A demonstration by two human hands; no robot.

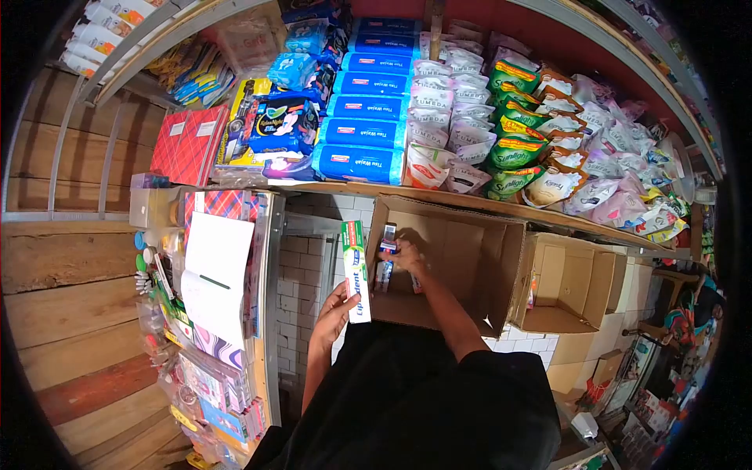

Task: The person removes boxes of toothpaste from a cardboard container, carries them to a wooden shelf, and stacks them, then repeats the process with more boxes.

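Note:
My left hand [335, 313] is closed around the lower part of a toothpaste box [355, 270], white and green with blue lettering, held upright beside the cardboard box. Inside that open cardboard box [462, 227], my right hand [405, 257] reaches down near the left wall. Its fingers are closed on a small blue-and-white box [388, 240], partly hidden by the hand. Just below it lies another slim blue-and-white box [383, 276]. A further small package [417, 283] shows beside my right forearm.
Above the cardboard box, a shelf holds blue tissue packs [364, 129], green Sunlight pouches [513, 157] and other pouches. On the left, an open notebook [219, 270] with a pen lies on a counter of small goods. A second cardboard box [568, 270] stands to the right.

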